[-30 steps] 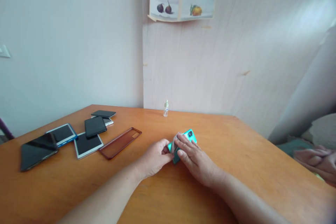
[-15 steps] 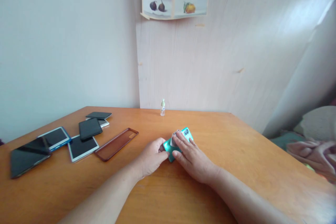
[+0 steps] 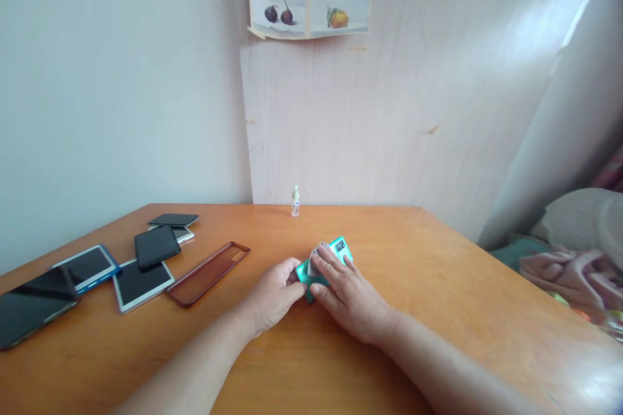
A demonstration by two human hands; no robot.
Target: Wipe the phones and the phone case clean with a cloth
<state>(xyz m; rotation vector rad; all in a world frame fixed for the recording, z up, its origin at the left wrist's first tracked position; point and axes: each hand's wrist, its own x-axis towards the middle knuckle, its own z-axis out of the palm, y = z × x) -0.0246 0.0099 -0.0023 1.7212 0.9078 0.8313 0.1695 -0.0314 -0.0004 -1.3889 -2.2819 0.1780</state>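
Observation:
A shiny teal phone [image 3: 302,274] lies back side up on the wooden table, its camera block at the far right end. My left hand [image 3: 273,295] grips the near left end between thumb and fingers. Over the middle of the phone's back, my right hand [image 3: 354,301] presses a small white cloth [image 3: 314,264] with fingers laid nearly flat. Much of the cloth is hidden under those fingers. To the left of my hands lies an empty reddish-brown see-through phone case [image 3: 187,293].
Phones and tablets lie at the left: a large black tablet [image 3: 36,305], a blue-edged tablet [image 3: 90,266], a white tablet [image 3: 143,285] and a black phone [image 3: 156,246] partly on it. A small spray bottle [image 3: 295,203] stands at the table's back edge.
My view has shifted a little to the right, so everything sits further left. Both hands keep their hold, and the right hand with the cloth has moved at most slightly along the phone.

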